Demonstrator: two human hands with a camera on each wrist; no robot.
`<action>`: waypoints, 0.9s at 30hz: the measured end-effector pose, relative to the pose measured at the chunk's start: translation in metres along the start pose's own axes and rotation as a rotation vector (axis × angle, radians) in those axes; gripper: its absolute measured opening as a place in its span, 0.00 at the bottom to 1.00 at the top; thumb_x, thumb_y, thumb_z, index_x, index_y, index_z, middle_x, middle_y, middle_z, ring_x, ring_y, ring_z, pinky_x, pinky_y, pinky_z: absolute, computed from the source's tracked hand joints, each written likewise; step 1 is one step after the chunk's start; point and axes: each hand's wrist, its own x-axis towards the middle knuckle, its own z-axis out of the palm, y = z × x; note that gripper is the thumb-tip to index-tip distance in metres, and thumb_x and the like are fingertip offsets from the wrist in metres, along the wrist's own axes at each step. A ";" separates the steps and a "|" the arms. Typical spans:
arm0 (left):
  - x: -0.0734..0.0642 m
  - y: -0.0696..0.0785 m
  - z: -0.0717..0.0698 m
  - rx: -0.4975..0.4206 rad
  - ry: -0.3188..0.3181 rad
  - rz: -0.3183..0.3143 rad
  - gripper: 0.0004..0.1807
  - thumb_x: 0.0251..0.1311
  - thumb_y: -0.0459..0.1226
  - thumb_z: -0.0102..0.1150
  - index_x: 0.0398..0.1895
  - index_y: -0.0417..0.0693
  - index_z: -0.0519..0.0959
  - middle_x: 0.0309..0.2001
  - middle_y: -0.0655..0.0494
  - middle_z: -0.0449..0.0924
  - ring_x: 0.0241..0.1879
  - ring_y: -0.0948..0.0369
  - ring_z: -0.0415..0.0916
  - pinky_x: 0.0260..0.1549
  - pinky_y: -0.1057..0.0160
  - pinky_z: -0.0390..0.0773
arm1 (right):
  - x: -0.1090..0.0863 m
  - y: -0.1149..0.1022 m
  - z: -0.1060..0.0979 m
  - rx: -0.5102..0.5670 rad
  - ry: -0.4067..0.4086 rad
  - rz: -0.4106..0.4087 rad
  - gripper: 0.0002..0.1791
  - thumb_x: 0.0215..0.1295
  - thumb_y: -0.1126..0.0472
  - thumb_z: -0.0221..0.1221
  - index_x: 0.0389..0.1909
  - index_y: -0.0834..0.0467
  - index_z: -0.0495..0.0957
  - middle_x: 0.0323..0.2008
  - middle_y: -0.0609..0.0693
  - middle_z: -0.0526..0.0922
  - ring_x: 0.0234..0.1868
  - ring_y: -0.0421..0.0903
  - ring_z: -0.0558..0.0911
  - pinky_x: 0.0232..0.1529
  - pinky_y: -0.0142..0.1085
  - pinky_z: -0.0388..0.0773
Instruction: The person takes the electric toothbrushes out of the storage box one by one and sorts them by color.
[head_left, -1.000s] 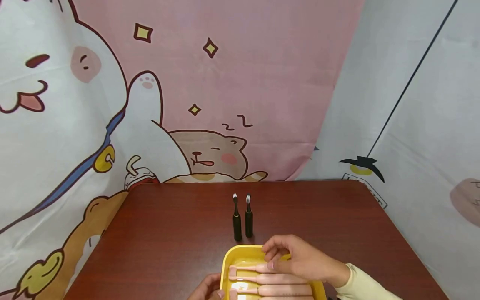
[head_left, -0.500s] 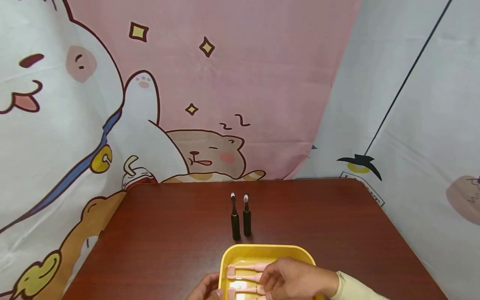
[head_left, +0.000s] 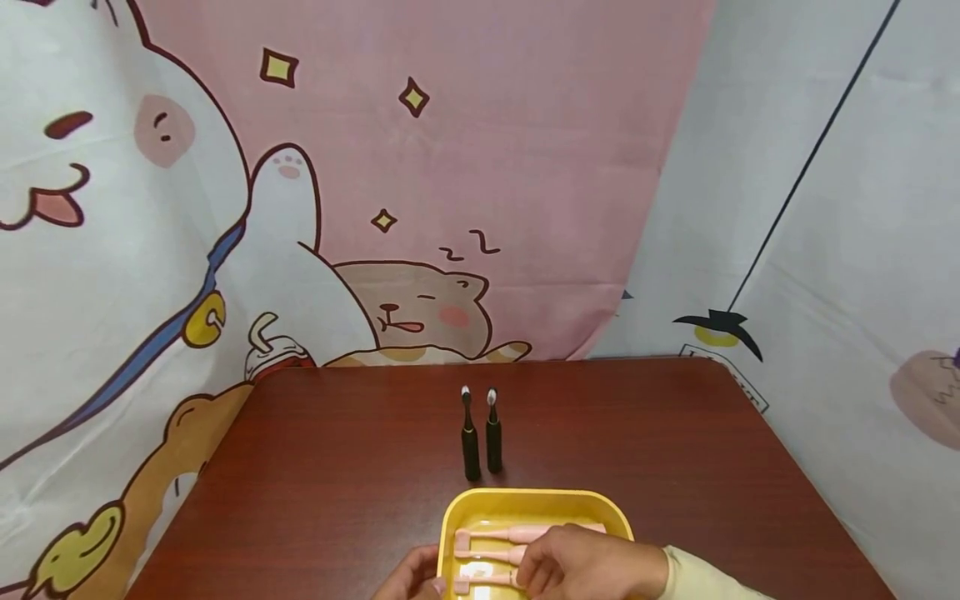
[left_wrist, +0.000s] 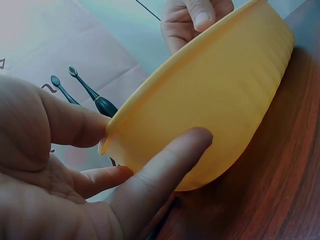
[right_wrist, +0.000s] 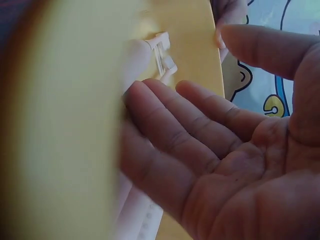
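Low in the head view stands a yellow tray (head_left: pixel 536 494) with several pink electric toothbrushes (head_left: pixel 491 533) lying side by side in it, heads to the left. My left hand (head_left: pixel 411 575) holds the tray's left side; in the left wrist view its fingers (left_wrist: pixel 80 127) are at the rim and one digit lies along the outer wall. My right hand (head_left: pixel 588 562) is inside the tray, over the toothbrush handles and hiding part of them. In the right wrist view that hand (right_wrist: pixel 215 150) has its fingers loosely bent beside a pink handle (right_wrist: pixel 136 61), thumb apart.
Two black electric toothbrushes (head_left: pixel 470 454) lie behind the tray on the dark red-brown table (head_left: pixel 337 467). A cartoon-printed cloth (head_left: pixel 525 167) hangs behind the table's far edge and at both sides. A pale yellow sleeve (head_left: pixel 705 575) covers my right forearm.
My right hand has come down from above the tray's far rim onto the toothbrushes, towards me, and then shifted slightly over them. My left hand stays at the tray's left side.
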 end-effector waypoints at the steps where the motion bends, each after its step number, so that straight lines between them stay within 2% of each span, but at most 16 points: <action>1: 0.000 0.000 0.000 0.005 0.005 0.001 0.34 0.67 0.38 0.53 0.66 0.21 0.56 0.56 0.41 0.75 0.49 0.52 0.79 0.45 0.59 0.83 | 0.000 0.000 0.001 -0.012 0.000 -0.002 0.10 0.64 0.59 0.65 0.44 0.58 0.82 0.34 0.39 0.84 0.36 0.32 0.82 0.39 0.26 0.78; 6: 0.000 -0.002 0.000 0.012 0.015 -0.009 0.34 0.67 0.38 0.54 0.65 0.21 0.57 0.54 0.42 0.76 0.49 0.52 0.79 0.45 0.58 0.83 | 0.001 -0.002 0.002 -0.088 -0.024 -0.023 0.08 0.63 0.58 0.66 0.42 0.51 0.84 0.35 0.36 0.85 0.36 0.30 0.82 0.38 0.26 0.79; 11: -0.002 -0.001 0.001 0.016 0.019 -0.008 0.34 0.67 0.37 0.53 0.65 0.20 0.55 0.54 0.42 0.76 0.48 0.52 0.80 0.44 0.58 0.83 | 0.001 -0.002 0.002 -0.078 -0.062 -0.014 0.09 0.63 0.57 0.65 0.43 0.52 0.85 0.37 0.37 0.86 0.37 0.30 0.82 0.39 0.27 0.79; 17: -0.001 -0.001 0.001 0.025 -0.007 0.020 0.35 0.68 0.38 0.53 0.66 0.19 0.53 0.55 0.41 0.75 0.48 0.54 0.79 0.44 0.60 0.83 | 0.001 0.002 0.002 -0.111 -0.106 -0.062 0.09 0.66 0.56 0.63 0.43 0.53 0.85 0.37 0.35 0.86 0.37 0.29 0.82 0.38 0.26 0.80; 19: 0.000 -0.001 0.001 0.018 -0.008 0.016 0.36 0.67 0.38 0.53 0.66 0.19 0.53 0.55 0.42 0.75 0.48 0.54 0.79 0.44 0.60 0.82 | 0.002 0.001 0.003 -0.171 -0.114 -0.087 0.08 0.67 0.56 0.62 0.43 0.54 0.85 0.35 0.34 0.85 0.35 0.27 0.81 0.36 0.25 0.79; 23: -0.001 0.000 0.001 0.031 -0.004 0.011 0.35 0.67 0.37 0.53 0.66 0.19 0.54 0.55 0.42 0.76 0.49 0.54 0.79 0.44 0.61 0.82 | 0.004 -0.002 0.007 -0.458 -0.095 -0.151 0.06 0.69 0.56 0.59 0.35 0.50 0.83 0.24 0.29 0.75 0.25 0.21 0.69 0.27 0.20 0.71; 25: -0.001 0.000 0.001 0.038 0.007 0.004 0.35 0.66 0.37 0.53 0.65 0.19 0.54 0.54 0.42 0.77 0.48 0.53 0.80 0.44 0.60 0.82 | 0.005 -0.004 0.010 -0.566 -0.079 -0.152 0.07 0.68 0.57 0.58 0.30 0.50 0.81 0.20 0.29 0.68 0.21 0.22 0.63 0.23 0.19 0.66; 27: -0.002 0.001 0.001 0.045 0.019 -0.005 0.35 0.66 0.37 0.54 0.65 0.19 0.55 0.54 0.42 0.77 0.48 0.53 0.80 0.44 0.59 0.82 | 0.004 -0.006 0.013 -0.602 -0.067 -0.121 0.09 0.66 0.56 0.58 0.26 0.50 0.78 0.18 0.29 0.62 0.19 0.24 0.60 0.21 0.20 0.63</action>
